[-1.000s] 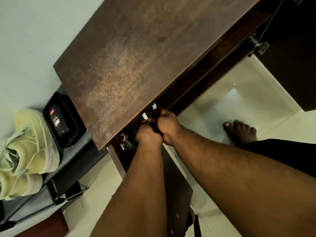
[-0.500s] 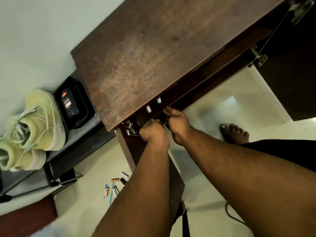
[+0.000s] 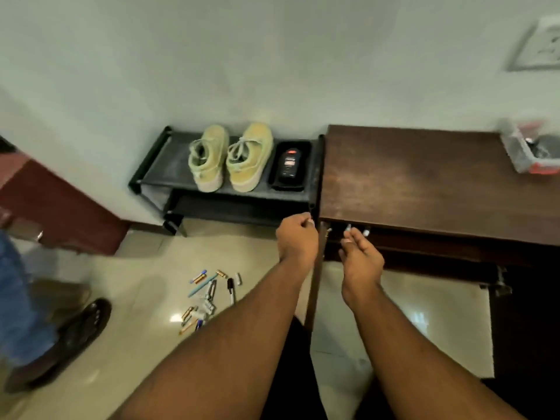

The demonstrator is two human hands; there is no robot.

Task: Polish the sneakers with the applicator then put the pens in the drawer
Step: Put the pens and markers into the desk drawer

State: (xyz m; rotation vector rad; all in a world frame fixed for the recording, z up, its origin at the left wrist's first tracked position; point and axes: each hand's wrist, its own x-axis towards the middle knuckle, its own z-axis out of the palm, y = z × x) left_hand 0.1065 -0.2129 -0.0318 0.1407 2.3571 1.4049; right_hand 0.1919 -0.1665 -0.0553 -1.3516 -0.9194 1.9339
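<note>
Two pale green sneakers (image 3: 209, 159) (image 3: 248, 156) stand on a black shoe rack (image 3: 157, 165) against the wall. Beside them a black applicator bottle (image 3: 289, 165) lies in a black tray. Under the brown desk top (image 3: 424, 183) the drawer (image 3: 394, 237) is open, with white pen tips (image 3: 348, 228) showing inside. More pens (image 3: 212, 291) lie scattered on the floor among small batteries. My left hand (image 3: 298, 241) hangs curled at the desk's left corner. My right hand (image 3: 360, 259) is loosely open, fingertips just below the pens in the drawer.
Another person's jeans leg and black shoe (image 3: 81, 328) stand on the floor at the left. A clear plastic box (image 3: 530, 150) sits at the desk's far right. A red-brown cabinet (image 3: 60, 207) is at the left; a wall socket (image 3: 542, 43) is high on the right.
The view has swung upright and back from the desk. Both hands have drawn out of the drawer and moved apart, with pens left inside.
</note>
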